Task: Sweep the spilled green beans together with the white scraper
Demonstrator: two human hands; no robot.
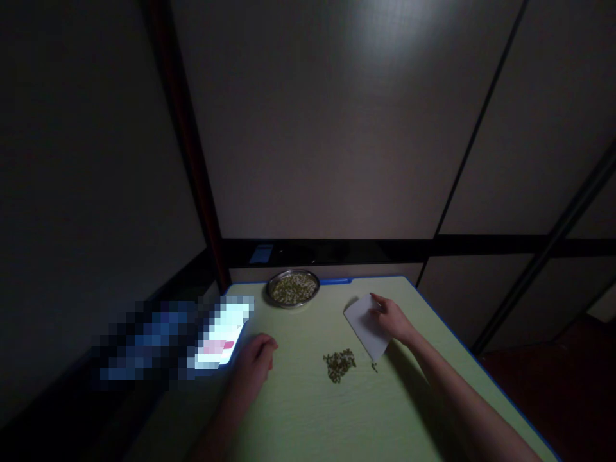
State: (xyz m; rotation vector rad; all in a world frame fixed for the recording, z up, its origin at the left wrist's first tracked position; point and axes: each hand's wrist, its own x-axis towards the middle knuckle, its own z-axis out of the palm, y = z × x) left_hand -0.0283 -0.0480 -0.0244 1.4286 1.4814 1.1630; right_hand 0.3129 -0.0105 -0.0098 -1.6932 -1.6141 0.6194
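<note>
My right hand (391,319) pinches a white sheet of paper or card (364,324) by its right side, tilted with one corner pointing down at the table. Close to that lower corner lie a few loose seeds (375,367). A small heap of greenish-brown seeds or beans (339,365) is spread on the tabletop between my hands. My left hand (258,355) rests at the left, fingers curled closed; whatever may be inside them is hidden. Farther back, a round metal dish (316,292) holds many green and pale seeds or beans (293,287).
The light green table (298,417) has a blue edge. At its left, beside my left hand, glows a blurred-out screen (219,340). A blue strip-like object (335,281) lies at the back edge near the dish. Dark panelled cabinets (327,141) stand behind.
</note>
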